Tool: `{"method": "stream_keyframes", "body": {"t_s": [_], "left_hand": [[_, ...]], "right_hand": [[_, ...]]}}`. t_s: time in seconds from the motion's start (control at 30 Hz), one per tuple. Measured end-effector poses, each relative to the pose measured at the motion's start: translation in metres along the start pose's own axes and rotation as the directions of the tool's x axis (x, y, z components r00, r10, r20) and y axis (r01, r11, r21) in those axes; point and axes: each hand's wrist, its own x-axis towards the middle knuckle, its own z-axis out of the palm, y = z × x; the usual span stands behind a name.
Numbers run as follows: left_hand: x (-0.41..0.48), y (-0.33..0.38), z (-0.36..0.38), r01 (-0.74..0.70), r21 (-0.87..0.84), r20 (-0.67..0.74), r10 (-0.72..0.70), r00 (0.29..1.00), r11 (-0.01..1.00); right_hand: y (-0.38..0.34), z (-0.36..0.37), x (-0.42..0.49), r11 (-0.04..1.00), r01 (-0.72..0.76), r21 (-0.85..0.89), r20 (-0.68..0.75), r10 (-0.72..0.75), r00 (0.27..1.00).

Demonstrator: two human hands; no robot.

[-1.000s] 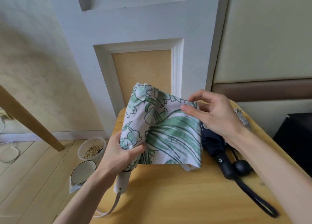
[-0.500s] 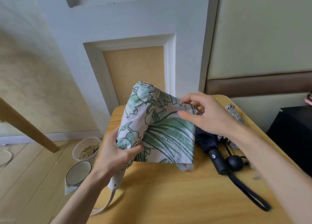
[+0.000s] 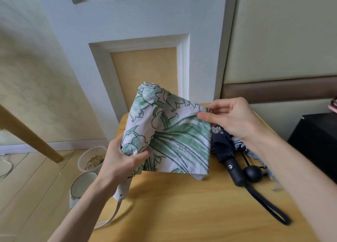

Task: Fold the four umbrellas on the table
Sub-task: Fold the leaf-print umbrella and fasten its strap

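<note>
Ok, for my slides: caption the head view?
Left hand grips the leaf-print umbrella while right hand pinches its canopy flap over the table.

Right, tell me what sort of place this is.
Probably a room in a home: white wall panelling, a small wooden table in front of it, and a tub of what looks like grain beside a bowl on the plank floor.

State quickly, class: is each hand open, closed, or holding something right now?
Left hand: grips the rolled body of the green-and-white umbrella.
Right hand: pinches the loose top edge of that umbrella's canopy.
</note>
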Motion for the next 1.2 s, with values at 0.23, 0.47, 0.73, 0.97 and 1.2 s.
{"method": "stream_keyframes", "body": {"t_s": [0.23,0.47,0.73,0.97,1.2], "left_hand": [[0.003,-0.001,-0.007,-0.053,0.082,-0.047,0.057,0.997,0.995],[0.004,-0.006,-0.007,-0.125,0.105,-0.113,0.137,0.984,0.987],[0.006,-0.006,-0.008,-0.112,0.055,-0.136,0.118,0.984,0.992],[0.004,-0.004,0.008,-0.033,-0.168,-0.188,0.001,0.982,0.985],[-0.002,0.006,0.033,0.141,-0.515,-0.092,-0.218,0.972,0.846]], "right_hand": [[-0.001,0.003,-0.001,0.981,0.082,-0.175,0.07,-0.071,0.995],[-0.008,0.021,-0.009,0.988,-0.023,0.154,0.063,0.013,0.998],[-0.004,0.024,-0.009,0.971,-0.07,0.23,0.078,0.053,0.995],[0.023,0.056,-0.02,0.945,0.139,-0.297,-0.207,-0.205,0.957],[0.032,0.104,-0.047,0.587,0.297,-0.753,0.02,-0.43,0.903]]}}
